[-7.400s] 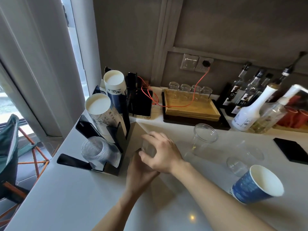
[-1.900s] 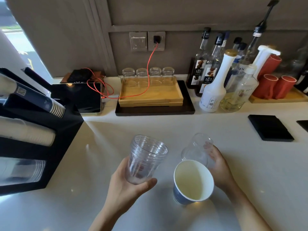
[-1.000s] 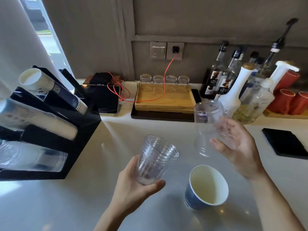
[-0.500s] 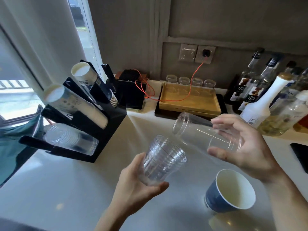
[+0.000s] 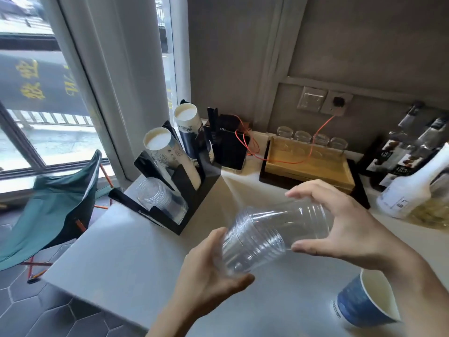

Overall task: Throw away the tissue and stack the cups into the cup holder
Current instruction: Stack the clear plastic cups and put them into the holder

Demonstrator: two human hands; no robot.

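From the head camera, your left hand (image 5: 211, 271) grips the nested stack of clear ribbed plastic cups (image 5: 252, 249) above the counter's front edge, while your right hand (image 5: 345, 229) pinches the single clear plastic cup (image 5: 301, 221) entering it. These look light, thin, slippery and easily crushed; hold near the stiffer rims. The black cup holder (image 5: 192, 188) stands at the counter's left corner, the blue paper cup (image 5: 362, 305) near its front edge.

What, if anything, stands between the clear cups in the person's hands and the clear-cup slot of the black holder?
Nothing visible: only bare counter lies between the clear cups and the holder's lowest slot.
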